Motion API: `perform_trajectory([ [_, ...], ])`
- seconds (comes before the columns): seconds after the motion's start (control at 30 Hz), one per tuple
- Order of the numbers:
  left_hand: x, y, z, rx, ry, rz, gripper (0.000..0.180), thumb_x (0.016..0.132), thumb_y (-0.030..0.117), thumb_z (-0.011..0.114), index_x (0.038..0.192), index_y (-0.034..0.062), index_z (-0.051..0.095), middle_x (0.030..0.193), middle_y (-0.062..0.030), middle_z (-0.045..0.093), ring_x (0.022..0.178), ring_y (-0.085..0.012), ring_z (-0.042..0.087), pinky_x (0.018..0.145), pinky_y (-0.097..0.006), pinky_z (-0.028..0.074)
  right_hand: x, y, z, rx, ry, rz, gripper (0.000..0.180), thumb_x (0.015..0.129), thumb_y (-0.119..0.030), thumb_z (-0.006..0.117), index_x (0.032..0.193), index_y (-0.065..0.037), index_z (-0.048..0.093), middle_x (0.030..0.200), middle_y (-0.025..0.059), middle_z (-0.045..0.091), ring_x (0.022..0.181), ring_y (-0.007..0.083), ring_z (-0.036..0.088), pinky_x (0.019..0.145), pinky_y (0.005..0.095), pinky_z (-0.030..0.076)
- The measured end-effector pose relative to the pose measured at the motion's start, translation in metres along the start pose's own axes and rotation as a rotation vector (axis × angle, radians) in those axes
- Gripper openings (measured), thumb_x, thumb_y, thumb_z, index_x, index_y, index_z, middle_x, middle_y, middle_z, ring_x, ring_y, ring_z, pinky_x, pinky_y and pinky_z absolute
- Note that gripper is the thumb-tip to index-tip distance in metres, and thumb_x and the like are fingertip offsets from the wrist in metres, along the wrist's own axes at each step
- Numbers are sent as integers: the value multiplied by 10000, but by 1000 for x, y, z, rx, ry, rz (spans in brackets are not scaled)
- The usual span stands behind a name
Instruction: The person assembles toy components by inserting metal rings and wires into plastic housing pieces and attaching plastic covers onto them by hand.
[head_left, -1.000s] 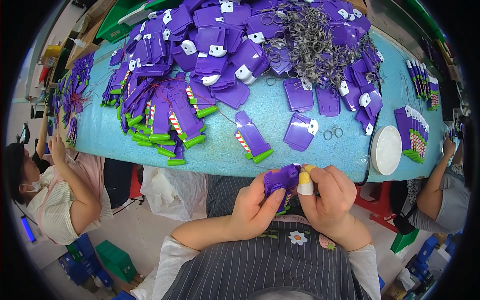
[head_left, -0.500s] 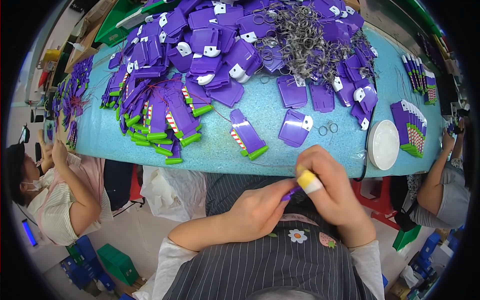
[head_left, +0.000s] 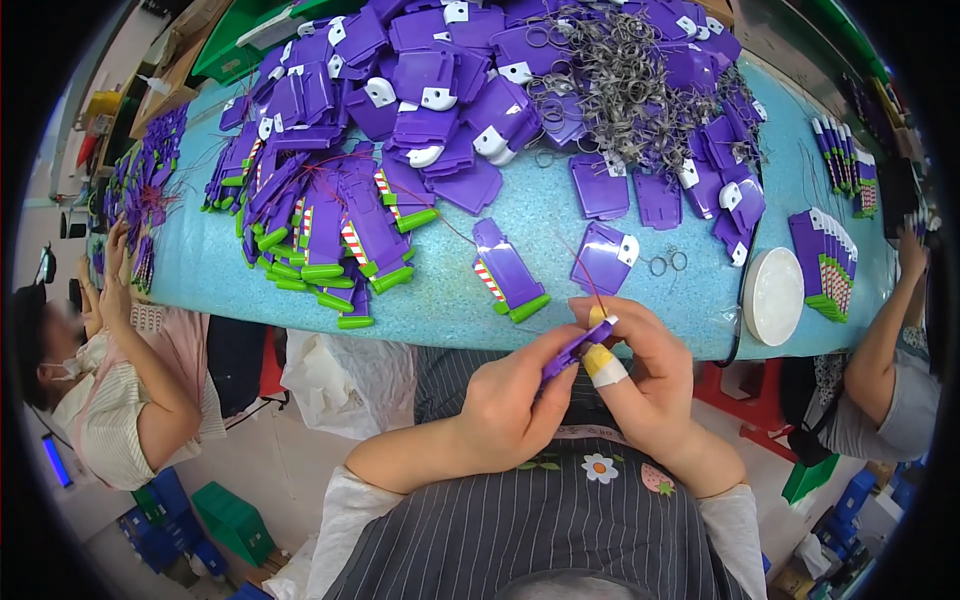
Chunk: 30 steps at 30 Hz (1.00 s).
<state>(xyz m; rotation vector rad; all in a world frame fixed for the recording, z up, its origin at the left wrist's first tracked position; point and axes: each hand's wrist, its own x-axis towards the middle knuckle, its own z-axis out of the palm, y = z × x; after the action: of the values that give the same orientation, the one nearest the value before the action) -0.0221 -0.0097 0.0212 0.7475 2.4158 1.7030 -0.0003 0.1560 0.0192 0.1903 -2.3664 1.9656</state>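
Observation:
Both my hands meet just below the near edge of the blue table (head_left: pixel 450 300). My left hand (head_left: pixel 515 405) and my right hand (head_left: pixel 645 375) pinch a small purple plastic piece (head_left: pixel 572 350) between them, seen edge-on. A yellow tape wrap covers one right finger. A thin red thread (head_left: pixel 585 275) rises from the piece. On the table right above lie a purple piece with a green end and striped edge (head_left: pixel 508 270) and a plain purple piece with a white tab (head_left: pixel 603 258).
Heaps of purple pieces (head_left: pixel 420 90) and a pile of metal rings (head_left: pixel 620 75) fill the far table. Finished green-tipped pieces (head_left: pixel 330 240) lie at left. A white round lid (head_left: pixel 773 296) sits at right. Other people sit at the left (head_left: pixel 110 380) and right (head_left: pixel 880 380).
My hands have shifted slightly and turned the purple piece edge-on; half a second ago it was mostly hidden under my right hand, and a second ago it faced up flat.

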Motion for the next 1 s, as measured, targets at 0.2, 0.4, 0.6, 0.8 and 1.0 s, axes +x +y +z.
perform_trajectory([
  [0.2, -6, -4, 7, -70, 44, -12, 293, 864, 28, 544, 1133, -69, 481, 823, -134, 621, 633, -170, 618, 544, -267, 473, -7, 1, 9, 39, 55, 44, 278, 815, -5, 563, 1090, 32, 546, 1091, 151, 571, 920, 170, 567, 733, 255, 456],
  [0.4, -7, -1, 23, -686, 32, -225, 328, 939, 61, 420, 1251, -29, 373, 1103, -101, 565, 984, -127, 550, 879, -269, 425, -14, -5, 24, 579, 200, 309, 210, 889, -22, 499, 1096, -23, 467, 903, -11, 491, 775, 29, 445, 689, 180, 383],
  [0.6, -11, -2, 20, -930, -75, -273, 344, 953, 58, 372, 1282, -7, 298, 1219, -175, 501, 1129, -219, 508, 969, -340, 393, -11, 3, -16, 49, 162, 42, 232, 804, -40, 626, 1019, -10, 545, 785, 31, 542, 668, 91, 490, 577, 224, 396],
  [0.8, 0, 2, 5, -1026, -148, -405, 331, 963, 103, 364, 1268, -14, 310, 1219, -210, 498, 1086, -273, 549, 936, -398, 448, 17, 19, -64, -915, 75, -57, 312, 667, 29, 596, 974, -26, 590, 790, 111, 522, 728, 293, 539, 607, 378, 440],
  [1.0, 1, -4, 2, -986, -108, -401, 328, 961, 90, 371, 1265, -17, 315, 1212, -207, 507, 1062, -272, 566, 925, -382, 451, 20, 32, -62, -914, 148, -40, 244, 685, 52, 569, 917, -24, 555, 803, 121, 520, 727, 312, 541, 608, 393, 436],
])
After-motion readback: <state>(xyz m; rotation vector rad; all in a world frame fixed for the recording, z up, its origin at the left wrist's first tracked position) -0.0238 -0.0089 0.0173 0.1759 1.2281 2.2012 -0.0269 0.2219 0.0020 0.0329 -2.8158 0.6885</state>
